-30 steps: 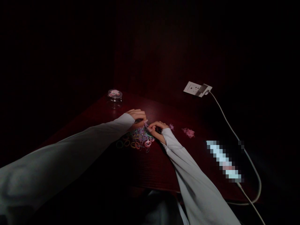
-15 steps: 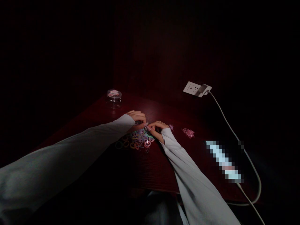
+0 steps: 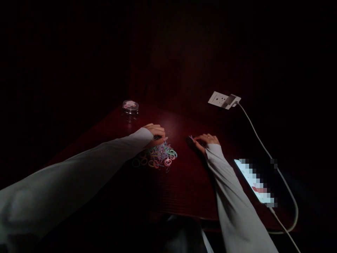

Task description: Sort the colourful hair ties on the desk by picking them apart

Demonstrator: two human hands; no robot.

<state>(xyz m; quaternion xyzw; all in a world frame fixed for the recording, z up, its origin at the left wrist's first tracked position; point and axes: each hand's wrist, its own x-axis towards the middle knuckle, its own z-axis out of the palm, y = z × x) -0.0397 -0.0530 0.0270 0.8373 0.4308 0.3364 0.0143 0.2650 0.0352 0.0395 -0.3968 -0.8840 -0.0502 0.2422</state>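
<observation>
A loose pile of small coloured bands [image 3: 162,155], pink, green, yellow and purple, lies on the dark red table [image 3: 184,186]. My left hand [image 3: 157,134] is at the pile's upper left edge, fingers bent and pressed together; what they hold, if anything, is hidden. To the right of the pile, my right hand [image 3: 206,141] pinches a small purple band [image 3: 191,138] between thumb and forefinger, low over the table.
A round clear container [image 3: 130,109] with a pink-patterned lid stands at the back left. On the right lies a lit phone [image 3: 254,182] with a white cable [image 3: 285,186], near a wall socket [image 3: 219,99] holding a plugged-in charger.
My right hand has moved right, away from my left hand and the pile, with a small purple band at its fingertips. My left hand has barely moved. The view has shifted slightly.
</observation>
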